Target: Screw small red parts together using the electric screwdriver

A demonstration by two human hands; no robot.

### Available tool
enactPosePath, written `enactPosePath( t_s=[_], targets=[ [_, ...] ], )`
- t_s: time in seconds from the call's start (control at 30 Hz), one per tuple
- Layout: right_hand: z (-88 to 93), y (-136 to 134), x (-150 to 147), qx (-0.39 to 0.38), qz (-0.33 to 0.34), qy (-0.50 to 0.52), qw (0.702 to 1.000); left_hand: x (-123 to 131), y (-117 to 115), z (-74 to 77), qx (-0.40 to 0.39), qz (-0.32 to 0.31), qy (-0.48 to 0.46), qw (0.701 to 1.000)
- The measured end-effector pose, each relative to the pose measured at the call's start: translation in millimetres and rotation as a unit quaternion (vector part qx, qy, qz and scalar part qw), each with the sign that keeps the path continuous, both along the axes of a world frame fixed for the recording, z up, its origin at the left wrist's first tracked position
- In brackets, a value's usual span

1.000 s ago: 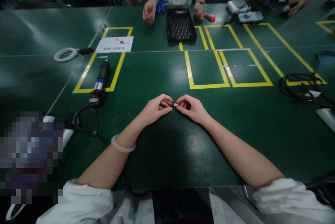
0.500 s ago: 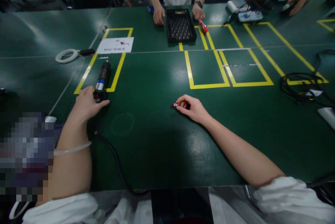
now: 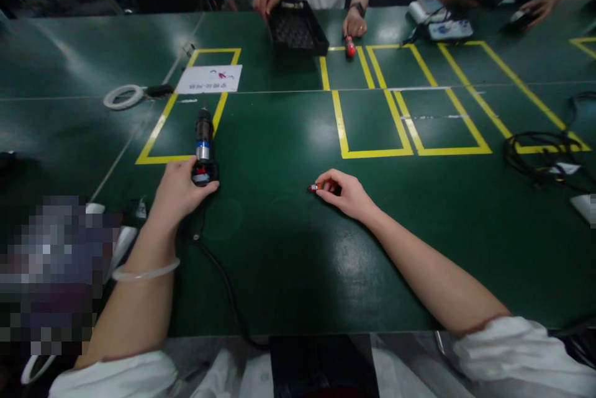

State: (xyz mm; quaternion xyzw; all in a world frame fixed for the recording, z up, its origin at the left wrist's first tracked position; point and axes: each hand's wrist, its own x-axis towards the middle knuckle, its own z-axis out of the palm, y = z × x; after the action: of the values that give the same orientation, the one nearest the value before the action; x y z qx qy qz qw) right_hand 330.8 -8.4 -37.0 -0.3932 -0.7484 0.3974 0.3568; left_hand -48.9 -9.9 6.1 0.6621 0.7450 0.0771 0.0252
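My left hand [image 3: 186, 190] is wrapped round the rear end of a dark electric drill [image 3: 203, 137] with a silver and blue band. The drill points away from me, its chuck at the far end, and the grip end is partly hidden by my fingers. To the right, my right hand [image 3: 342, 193] rests low over the table with its fingertips pinched on a small red, white and orange piece [image 3: 315, 187]. My fingers cover part of that piece, and its kind does not show.
Across the green table [image 3: 279, 261], a person tilts up a black tray [image 3: 298, 28] and touches a red-handled tool [image 3: 350, 47]. A paper sheet [image 3: 209, 79] lies inside yellow tape. A black cable [image 3: 228, 286] runs beside my left arm; coiled black cables [image 3: 533, 149] lie at right.
My left hand has shifted right with the drill, which now stands straighter in view. My right hand keeps its place. The person opposite has lifted the tray and moved it left.
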Motion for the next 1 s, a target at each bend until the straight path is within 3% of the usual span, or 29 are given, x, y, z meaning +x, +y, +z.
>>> enactPosePath(
  t_s=[0.3, 0.53, 0.73, 1.0],
  targets=[
    [-3.3, 1, 0, 0.006, -0.009, 0.009, 1.0, 99, -17, 1.2, -0.012, -0.087, -0.033, 0.996],
    [-7.1, 2, 1, 0.023, -0.054, 0.028, 0.998, 169, -21, -1.3, 0.0, -0.153, -0.034, 0.988],
    [-7.4, 2, 1, 0.055, -0.085, -0.022, 0.995, 194, -23, -2.6, 0.002, -0.182, -0.05, 0.982],
    [-3.1, -3, 0, 0.1, -0.057, -0.068, 0.991, 197, -26, -4.4, 0.009, -0.191, -0.056, 0.98]
  ],
)
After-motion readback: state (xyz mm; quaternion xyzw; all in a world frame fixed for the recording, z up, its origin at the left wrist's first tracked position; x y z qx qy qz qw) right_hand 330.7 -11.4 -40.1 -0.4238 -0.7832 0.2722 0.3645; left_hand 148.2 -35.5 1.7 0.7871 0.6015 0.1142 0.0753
